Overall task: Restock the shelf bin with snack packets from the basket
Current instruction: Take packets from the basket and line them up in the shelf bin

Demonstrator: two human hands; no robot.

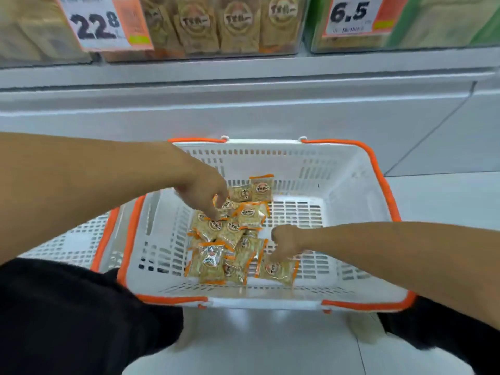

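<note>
In the white basket (351, 169) with orange rim, a pile of snack packets (232, 236) is reached by both hands. A packet is pinched by the left hand (205, 190); another is gripped by the right hand (284, 242). Above, matching packets fill the shelf bin (216, 25).

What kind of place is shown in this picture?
Most likely a shop aisle: price tags hang on clear shelf bins of packaged snacks, and a white shopping basket with orange trim holds matching packets.
</note>
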